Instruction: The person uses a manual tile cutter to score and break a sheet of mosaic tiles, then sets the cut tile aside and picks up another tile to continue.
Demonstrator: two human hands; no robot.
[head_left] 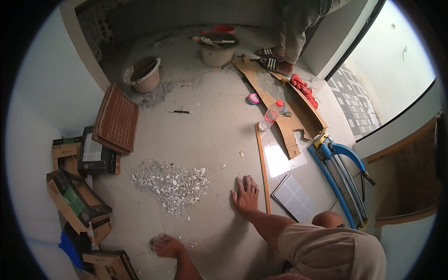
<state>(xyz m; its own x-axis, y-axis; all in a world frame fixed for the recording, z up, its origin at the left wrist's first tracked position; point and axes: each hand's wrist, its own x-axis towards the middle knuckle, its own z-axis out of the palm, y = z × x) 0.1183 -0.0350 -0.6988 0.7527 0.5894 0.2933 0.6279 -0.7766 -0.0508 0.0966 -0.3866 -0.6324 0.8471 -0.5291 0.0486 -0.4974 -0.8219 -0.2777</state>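
My left hand [167,246] rests on the pale tiled floor at the lower middle, fingers stretched out and holding nothing. Farther up and to the right, my right hand [246,196] lies flat on the floor with its fingers apart. A heap of broken white and grey tile chips [172,184] lies just beyond my left hand and left of my right one. Close by my right hand runs a long thin wooden strip [262,163]. Past the strip lie grey square-patterned tiles [295,198], beside my bent knee.
Brown tiles [116,119] and cardboard boxes [70,196] line the left wall. Two buckets [217,53] stand at the back, near another person's legs [291,37]. A blue tile cutter [340,177], bottle [270,116] and torn cardboard [268,98] occupy the right. A pen [181,111] lies mid-floor.
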